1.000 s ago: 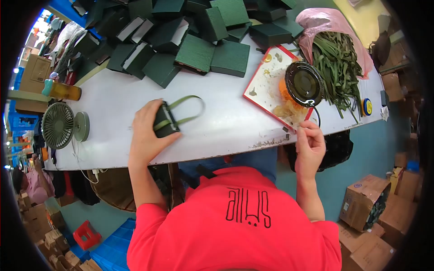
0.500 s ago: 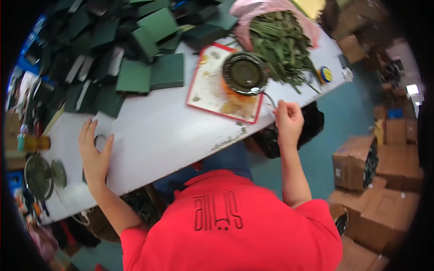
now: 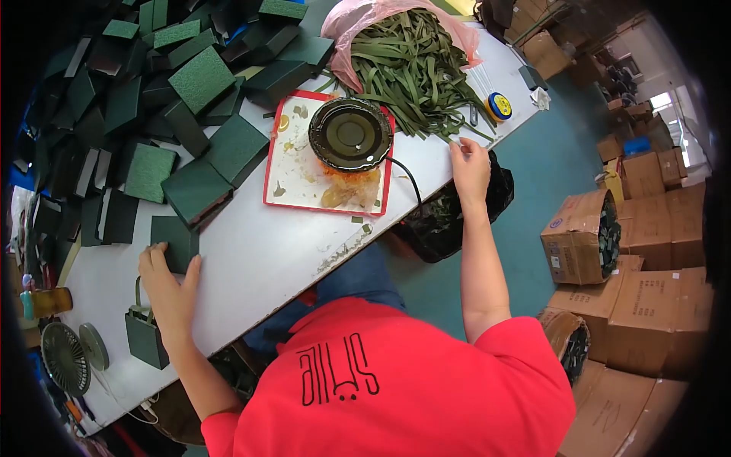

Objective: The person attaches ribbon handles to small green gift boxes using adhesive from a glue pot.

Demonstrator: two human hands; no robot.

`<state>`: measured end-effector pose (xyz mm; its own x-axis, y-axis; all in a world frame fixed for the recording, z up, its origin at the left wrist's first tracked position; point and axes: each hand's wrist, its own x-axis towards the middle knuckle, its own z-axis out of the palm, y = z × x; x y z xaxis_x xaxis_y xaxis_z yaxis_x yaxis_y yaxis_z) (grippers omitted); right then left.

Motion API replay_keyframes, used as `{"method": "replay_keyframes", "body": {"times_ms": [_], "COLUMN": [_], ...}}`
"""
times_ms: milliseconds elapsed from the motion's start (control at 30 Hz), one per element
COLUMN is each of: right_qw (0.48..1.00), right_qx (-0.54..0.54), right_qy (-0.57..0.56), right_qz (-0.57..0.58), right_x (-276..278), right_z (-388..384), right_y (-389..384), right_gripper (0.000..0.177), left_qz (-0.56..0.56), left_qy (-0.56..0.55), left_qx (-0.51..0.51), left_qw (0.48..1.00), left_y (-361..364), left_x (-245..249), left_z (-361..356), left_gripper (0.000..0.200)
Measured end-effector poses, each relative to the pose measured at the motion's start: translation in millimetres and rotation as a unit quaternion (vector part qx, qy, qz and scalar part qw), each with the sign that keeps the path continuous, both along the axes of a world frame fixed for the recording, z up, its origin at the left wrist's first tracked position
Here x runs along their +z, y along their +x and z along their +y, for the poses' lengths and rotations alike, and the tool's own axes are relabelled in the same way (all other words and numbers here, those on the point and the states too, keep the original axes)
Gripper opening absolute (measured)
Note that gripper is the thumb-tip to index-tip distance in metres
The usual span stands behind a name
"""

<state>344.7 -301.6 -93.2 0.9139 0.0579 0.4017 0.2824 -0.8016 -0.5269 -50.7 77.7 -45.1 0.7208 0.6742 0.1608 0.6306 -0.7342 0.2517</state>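
My left hand lies at the left of the table, its fingers and thumb spanning a dark green box at opposite sides. Just below it stands a small green box with a strip handle. My right hand is closed in a pinch at the table's right edge, where the end of a green strip meets the fingertips. Beyond it, a heap of flat green strips spills from a pink plastic bag. A round dark pot of glossy liquid sits on a red-rimmed white tray.
Many green boxes are piled at the upper left. A yellow-blue round tin sits near the right edge. A cord runs off the pot. A small fan stands lower left, a black bag below the table, cartons at right.
The view has shifted and sharpened. My left hand, earlier spread by the handled box, is now on a plain green box. My right hand has moved up to the edge of the strips.
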Motion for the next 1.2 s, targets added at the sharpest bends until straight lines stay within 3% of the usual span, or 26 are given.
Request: {"method": "replay_keyframes", "body": {"times_ms": [67, 200, 300, 433, 600, 633, 767, 800, 867, 1067, 1200], "right_qw": [0.999, 0.998, 0.993, 0.988, 0.995, 0.994, 0.941, 0.909, 0.815, 0.817, 0.803], "right_qx": [0.009, 0.012, 0.024, 0.023, -0.051, -0.073, -0.154, -0.187, -0.192, -0.152, -0.156], "right_qy": [-0.035, -0.042, 0.073, 0.146, 0.084, 0.075, 0.292, 0.364, 0.503, 0.463, 0.53], "right_qz": [0.04, 0.048, 0.088, 0.045, -0.022, 0.028, 0.071, 0.078, 0.215, 0.308, 0.222], "right_x": [3, 2, -4, -8, -16, -12, -38, -36, -27, -30, -31], "right_z": [1, -1, -9, -14, -38, -43, -63, -59, -65, -74, -80], "right_y": [4, 5, 4, 0, 41, 51, 93, 95, 92, 102, 86], "right_gripper": [0.027, 0.026, 0.025, 0.024, 0.029, 0.034, 0.038, 0.04, 0.042, 0.035, 0.032], "left_qz": [-0.009, 0.007, 0.03, 0.034, -0.009, -0.016, -0.01, -0.01, -0.009, -0.004, -0.004], "left_qy": [-0.056, -0.052, -0.072, -0.118, -0.125, -0.113, -0.072, -0.07, -0.066, -0.062, -0.059], "left_qx": [0.015, -0.017, -0.089, -0.205, -0.133, -0.11, -0.108, -0.11, -0.112, -0.111, -0.113], "left_qw": [0.998, 0.998, 0.993, 0.971, 0.983, 0.987, 0.991, 0.991, 0.992, 0.992, 0.992], "left_y": [1, 3, 2, -5, 6, 9, 12, 12, 12, 13, 11], "left_x": [8, 19, 32, 36, 28, 25, 18, 18, 18, 19, 18], "left_z": [-13, -35, -41, -38, -52, -55, -58, -58, -58, -60, -58], "left_gripper": [0.071, 0.076, 0.08, 0.076, 0.076, 0.076, 0.077, 0.077, 0.077, 0.077, 0.077]}}
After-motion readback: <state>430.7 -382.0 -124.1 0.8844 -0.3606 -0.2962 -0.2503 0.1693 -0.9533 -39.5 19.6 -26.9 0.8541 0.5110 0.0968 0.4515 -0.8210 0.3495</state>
